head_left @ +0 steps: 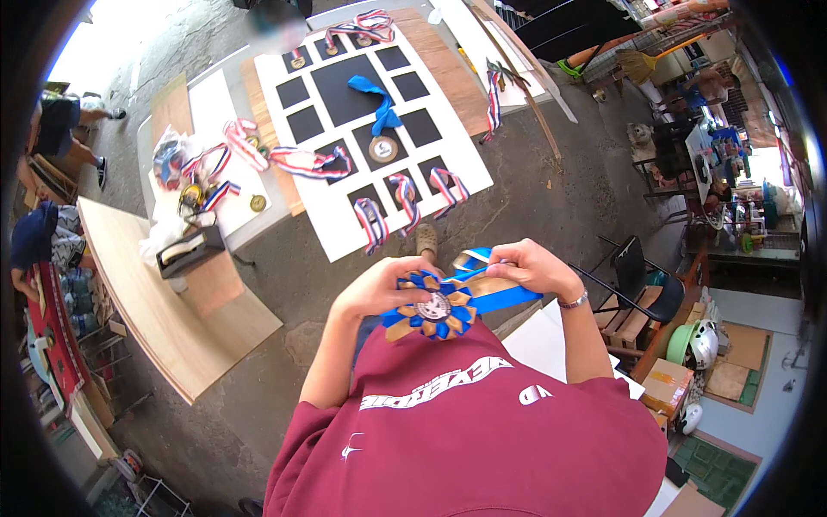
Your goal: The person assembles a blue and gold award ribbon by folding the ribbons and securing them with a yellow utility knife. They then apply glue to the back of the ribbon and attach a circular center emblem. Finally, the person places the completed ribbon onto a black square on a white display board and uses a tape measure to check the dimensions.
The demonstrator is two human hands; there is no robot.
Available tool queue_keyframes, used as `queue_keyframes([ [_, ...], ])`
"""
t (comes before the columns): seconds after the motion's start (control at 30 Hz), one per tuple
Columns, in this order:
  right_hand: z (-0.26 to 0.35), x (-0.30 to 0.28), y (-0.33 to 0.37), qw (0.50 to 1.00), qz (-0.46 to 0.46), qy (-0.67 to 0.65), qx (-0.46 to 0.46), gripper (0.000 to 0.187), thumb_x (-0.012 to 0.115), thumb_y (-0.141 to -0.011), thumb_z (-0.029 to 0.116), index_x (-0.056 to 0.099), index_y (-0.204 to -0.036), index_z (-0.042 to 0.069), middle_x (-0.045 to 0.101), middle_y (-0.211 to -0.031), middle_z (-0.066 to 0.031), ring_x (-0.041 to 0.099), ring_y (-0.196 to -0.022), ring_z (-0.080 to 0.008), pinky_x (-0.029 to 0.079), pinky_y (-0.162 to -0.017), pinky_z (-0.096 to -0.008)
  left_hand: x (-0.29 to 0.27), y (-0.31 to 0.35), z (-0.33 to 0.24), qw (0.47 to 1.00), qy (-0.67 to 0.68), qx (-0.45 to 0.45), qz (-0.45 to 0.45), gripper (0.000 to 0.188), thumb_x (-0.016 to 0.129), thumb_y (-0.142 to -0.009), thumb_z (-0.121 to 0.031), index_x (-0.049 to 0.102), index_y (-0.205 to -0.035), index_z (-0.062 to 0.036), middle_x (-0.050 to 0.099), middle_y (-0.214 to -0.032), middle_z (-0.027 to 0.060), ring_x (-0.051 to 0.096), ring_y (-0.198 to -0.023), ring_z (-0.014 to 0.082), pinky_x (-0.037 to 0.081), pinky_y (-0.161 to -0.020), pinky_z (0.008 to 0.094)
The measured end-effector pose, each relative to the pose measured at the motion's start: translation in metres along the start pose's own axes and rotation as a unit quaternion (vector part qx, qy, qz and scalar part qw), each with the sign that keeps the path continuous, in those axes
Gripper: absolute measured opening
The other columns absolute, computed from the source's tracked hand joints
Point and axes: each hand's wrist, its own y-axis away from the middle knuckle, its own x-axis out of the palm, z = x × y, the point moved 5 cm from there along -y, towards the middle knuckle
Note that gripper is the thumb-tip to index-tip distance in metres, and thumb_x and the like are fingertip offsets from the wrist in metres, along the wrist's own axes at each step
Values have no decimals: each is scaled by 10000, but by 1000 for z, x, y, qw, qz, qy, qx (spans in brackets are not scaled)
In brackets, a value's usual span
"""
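Close in front of my chest is a blue and gold award rosette (pixel 431 308) with a round printed centre. My left hand (pixel 379 289) is closed on its left edge. Pinched in the fingers of my right hand (pixel 532 269) is the rosette's blue and gold ribbon (pixel 504 297), which runs toward the rosette. Beyond my hands, a white board (pixel 323 226) with black squares lies on a table. At its middle rests a round medal (pixel 383 148) with a bunched blue ribbon (pixel 379 102). Striped medal ribbons (pixel 403 200) lie on the near squares.
Left of the board are a plastic bag (pixel 172 155), loose medals (pixel 258 203) and a dark tissue box (pixel 191 252). A curved plywood sheet (pixel 164 302) stands at the near left. On the right are a black chair (pixel 642 280) and a cardboard box (pixel 668 383). Other people are in the background.
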Motion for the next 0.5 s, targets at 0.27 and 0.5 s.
queue_keyframes([
  [0.27,-141,-190,-51,991,-107,57,53,329,779,-974,309,730,-856,6,601,-629,-157,538,-534,-190,427,-549,-350,-3,-234,35,996,82,-5,35,325,796,-941,-47,674,-1243,-28,751,-1141,67,686,-1094,148,558,-966,324],
  [0.5,-241,-304,-135,997,-42,60,24,311,777,-979,280,731,-873,-9,623,-623,-145,592,-530,-183,439,-541,-362,-10,-369,46,989,133,-67,11,345,754,-954,-26,672,-1289,-42,721,-1207,53,655,-1162,148,533,-1028,317],
])
